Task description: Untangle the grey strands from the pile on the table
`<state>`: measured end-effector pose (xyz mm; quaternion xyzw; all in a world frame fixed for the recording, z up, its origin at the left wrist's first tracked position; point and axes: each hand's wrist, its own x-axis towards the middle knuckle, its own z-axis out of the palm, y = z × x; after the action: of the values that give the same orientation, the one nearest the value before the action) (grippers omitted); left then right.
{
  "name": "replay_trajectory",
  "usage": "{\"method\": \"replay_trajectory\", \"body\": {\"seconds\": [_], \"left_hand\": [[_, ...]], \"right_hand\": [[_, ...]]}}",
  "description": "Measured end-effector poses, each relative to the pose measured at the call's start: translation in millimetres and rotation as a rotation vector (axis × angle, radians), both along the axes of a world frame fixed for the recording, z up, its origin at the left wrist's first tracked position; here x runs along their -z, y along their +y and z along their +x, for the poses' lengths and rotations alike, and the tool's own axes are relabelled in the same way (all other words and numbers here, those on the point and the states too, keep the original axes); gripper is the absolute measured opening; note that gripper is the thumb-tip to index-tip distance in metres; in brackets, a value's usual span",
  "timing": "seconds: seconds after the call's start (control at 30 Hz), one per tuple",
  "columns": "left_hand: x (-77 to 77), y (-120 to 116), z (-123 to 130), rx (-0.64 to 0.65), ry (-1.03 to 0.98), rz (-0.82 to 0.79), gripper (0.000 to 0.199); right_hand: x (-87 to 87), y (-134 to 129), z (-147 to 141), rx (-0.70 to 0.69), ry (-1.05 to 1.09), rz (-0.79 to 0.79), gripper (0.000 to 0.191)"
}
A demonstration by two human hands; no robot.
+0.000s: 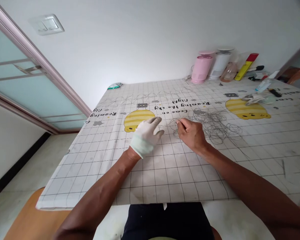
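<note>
My left hand (148, 135) wears a white glove with a pale green cuff. Its thumb and fingers are apart above the printed tablecloth, with nothing visible between them. Bare and closed in a pinch, my right hand (192, 132) has a fine grey wire strand at its fingertips; the exact grip is partly hidden. Behind and to the right of that hand spreads a loose tangle of thin grey wire (216, 126). More wire, in a row of wavy loops (140, 97), lies across the far side of the table.
The gridded tablecloth (165, 183) covers the table. Along the wall stand a pink device (202, 69), a white device (218, 65) and a yellow box with a red end (246, 67). Another glove (256, 99) and a clear bottle (266, 82) lie at the right. A green packet (114, 86) sits far left.
</note>
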<state>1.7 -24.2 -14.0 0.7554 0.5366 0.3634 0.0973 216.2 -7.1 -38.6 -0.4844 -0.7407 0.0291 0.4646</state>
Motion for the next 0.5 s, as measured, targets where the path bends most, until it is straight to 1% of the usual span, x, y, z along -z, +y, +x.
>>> {"method": "replay_trajectory", "body": {"seconds": [0.03,0.1,0.17,0.23,0.33,0.43,0.5], "left_hand": [[1.4,3.4,2.3,0.036,0.107,0.005,0.044],[3.8,10.3,5.5,0.081,0.255,-0.002,0.041],[5.8,14.1,7.2,0.099,0.347,-0.034,0.037],[8.3,12.8,8.2,0.070,0.386,-0.071,0.036],[13.5,5.4,9.0,0.028,0.324,-0.091,0.037],[19.1,0.3,7.4,0.066,0.223,-0.098,0.038],[22.3,-0.6,5.3,0.085,0.167,-0.112,0.039]], "right_hand": [[0.5,-1.0,-1.1,-0.029,0.013,-0.024,0.044],[1.4,-3.6,-3.9,-0.081,0.038,-0.074,0.042],[2.8,-6.4,-7.4,-0.111,0.042,-0.099,0.041],[5.3,-8.5,-10.9,-0.117,0.031,-0.087,0.038],[10.9,-9.1,-14.3,-0.121,0.002,-0.048,0.032],[15.0,-8.3,-15.1,-0.110,-0.011,-0.028,0.029],[14.8,-9.0,-15.9,-0.112,0.002,-0.044,0.029]]}}
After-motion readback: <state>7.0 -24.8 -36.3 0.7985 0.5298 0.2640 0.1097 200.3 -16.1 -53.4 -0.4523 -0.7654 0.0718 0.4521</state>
